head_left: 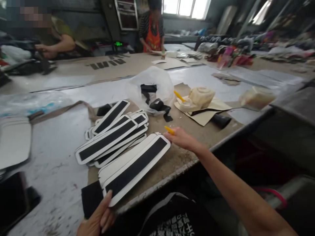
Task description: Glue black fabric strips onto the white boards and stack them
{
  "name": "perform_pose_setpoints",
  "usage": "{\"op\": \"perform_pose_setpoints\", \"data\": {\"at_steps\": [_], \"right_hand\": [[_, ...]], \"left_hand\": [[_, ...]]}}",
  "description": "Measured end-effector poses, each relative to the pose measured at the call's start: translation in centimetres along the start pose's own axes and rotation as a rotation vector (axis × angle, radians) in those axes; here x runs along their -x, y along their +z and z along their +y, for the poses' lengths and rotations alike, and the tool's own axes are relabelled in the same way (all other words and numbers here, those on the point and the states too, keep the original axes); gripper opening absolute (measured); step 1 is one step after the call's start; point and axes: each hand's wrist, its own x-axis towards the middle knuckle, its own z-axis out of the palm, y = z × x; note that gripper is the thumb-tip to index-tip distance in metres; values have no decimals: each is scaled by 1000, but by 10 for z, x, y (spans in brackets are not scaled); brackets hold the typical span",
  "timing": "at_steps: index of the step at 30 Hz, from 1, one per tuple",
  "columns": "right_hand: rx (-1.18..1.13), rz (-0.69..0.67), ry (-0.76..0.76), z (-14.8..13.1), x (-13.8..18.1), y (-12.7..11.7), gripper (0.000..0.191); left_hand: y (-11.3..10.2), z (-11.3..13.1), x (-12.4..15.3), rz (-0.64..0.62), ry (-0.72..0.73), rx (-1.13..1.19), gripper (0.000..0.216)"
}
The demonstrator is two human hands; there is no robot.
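My left hand (98, 218) grips the near end of a long white strip with a black band down its middle (137, 165), lying on a second like strip at the table's front edge. My right hand (182, 138) rests at the strip's far end, its fingers closed on a small yellow tool (169, 130). A fanned pile of several similar strips (110, 136) lies just behind, to the left. A black fabric piece (91, 197) sits under the near end.
A clear plastic bag (152, 85) holds black straps (159, 106). To its right, a cream block (200, 97) with another yellow tool (179, 96) rests on tan paper. White pads (14, 141) lie far left. Two other people work at the table's far side.
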Motion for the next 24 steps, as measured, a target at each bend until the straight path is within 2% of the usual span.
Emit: {"op": "perform_pose_setpoints", "data": {"at_steps": [3,5,11,14,19,24], "right_hand": [[-260,-31,38,-5,5,-6,40],[-364,-57,47,-10,12,-7,44],[-396,-51,85,-20,18,5,40],[-531,-30,129,-23,22,8,40],[-701,2,191,-30,31,9,43],[-719,43,262,-33,34,14,48]], "left_hand": [[-4,0,10,-65,-119,186,54],[-2,3,15,-67,-111,229,60],[-3,14,17,-80,62,254,62],[-7,20,17,-163,97,270,60],[-8,29,16,-282,251,358,53],[-6,33,18,-154,241,422,46]]}}
